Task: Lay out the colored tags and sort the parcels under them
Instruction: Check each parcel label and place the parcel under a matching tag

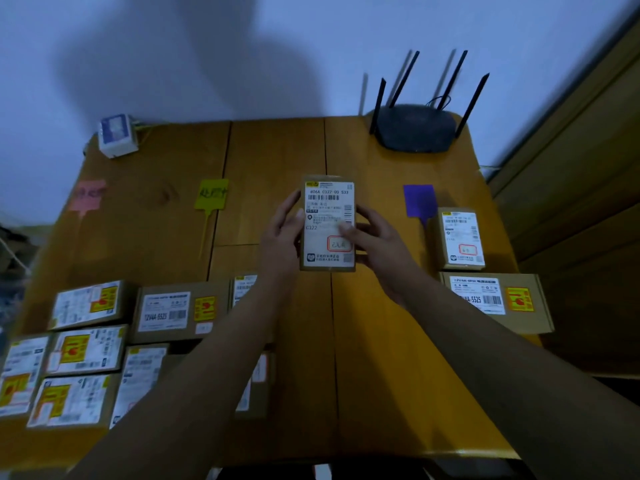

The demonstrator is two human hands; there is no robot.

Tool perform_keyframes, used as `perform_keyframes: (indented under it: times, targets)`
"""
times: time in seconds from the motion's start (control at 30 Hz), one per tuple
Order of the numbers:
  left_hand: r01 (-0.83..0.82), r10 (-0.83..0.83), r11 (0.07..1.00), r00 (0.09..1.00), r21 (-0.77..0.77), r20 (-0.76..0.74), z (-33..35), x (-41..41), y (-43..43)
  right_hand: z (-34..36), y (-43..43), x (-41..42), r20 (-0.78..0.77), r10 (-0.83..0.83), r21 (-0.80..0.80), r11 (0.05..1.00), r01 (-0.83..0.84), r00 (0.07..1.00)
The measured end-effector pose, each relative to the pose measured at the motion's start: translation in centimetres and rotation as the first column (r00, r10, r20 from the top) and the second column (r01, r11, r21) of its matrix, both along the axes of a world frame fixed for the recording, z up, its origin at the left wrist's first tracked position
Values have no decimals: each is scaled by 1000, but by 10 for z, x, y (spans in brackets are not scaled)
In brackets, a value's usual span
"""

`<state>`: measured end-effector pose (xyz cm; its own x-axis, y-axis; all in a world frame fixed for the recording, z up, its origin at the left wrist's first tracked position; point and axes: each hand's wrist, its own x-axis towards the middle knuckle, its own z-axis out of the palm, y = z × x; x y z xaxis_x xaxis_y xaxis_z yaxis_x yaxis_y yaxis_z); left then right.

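both hands on one cardboard parcel mid-table, label up: left hand clamps its left edge, right hand its right edge with the thumb across the label. pink tag, yellow tag and purple tag lie in a row on the wooden table. two parcels sit under purple, unsorted pile at near left, router at far right.

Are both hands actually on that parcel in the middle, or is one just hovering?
Touching. The head view shows the left hand gripping the parcel by its left edge and the right hand by its right, thumb across the label.
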<state>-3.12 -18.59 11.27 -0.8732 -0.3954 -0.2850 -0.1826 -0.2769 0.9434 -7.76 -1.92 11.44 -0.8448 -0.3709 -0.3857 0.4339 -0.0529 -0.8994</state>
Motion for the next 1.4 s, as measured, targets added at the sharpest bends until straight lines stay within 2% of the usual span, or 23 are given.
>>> perform_keyframes:
  times: [0.13,0.27,0.4,0.53,0.8,0.9,1.0,1.07,1.17,1.27,1.4]
  targets:
    - [-17,37,987,992,-161,117,-25,3,4,-17,3,0,32,-69,56,996,67,997]
    - [119,-78,972,977,-204,201,-58,10,9,-48,9,-3,46,-132,185,975,121,990]
    - [246,-198,955,945,-164,262,-88,-5,16,-80,8,-18,-56,-145,450,880,155,988]
    - [324,-273,939,907,-115,321,-108,-29,27,-106,6,-39,-52,-125,574,808,132,991]
    - [319,-264,941,903,-116,338,-130,-54,31,-133,7,-63,-84,-71,589,801,107,994]
    - [279,-225,951,919,-132,324,-129,-53,30,-132,4,-64,-92,-133,577,801,162,987]
    - [208,-151,963,942,-171,299,-116,-44,23,-119,-4,-55,-266,-196,635,701,324,944]
    - [184,-129,964,955,-191,266,-104,-31,13,-106,-12,-43,-401,-138,608,700,375,906]
    - [148,-98,964,970,-222,224,-91,0,-11,-84,-34,-15,-476,-29,518,798,307,879]
    - [72,-15,970,971,-231,238,-83,41,-44,-69,-69,16,-362,90,485,868,105,928]
    - [42,18,983,945,-177,326,-72,85,-92,-67,-120,55,-211,220,464,880,-101,953]
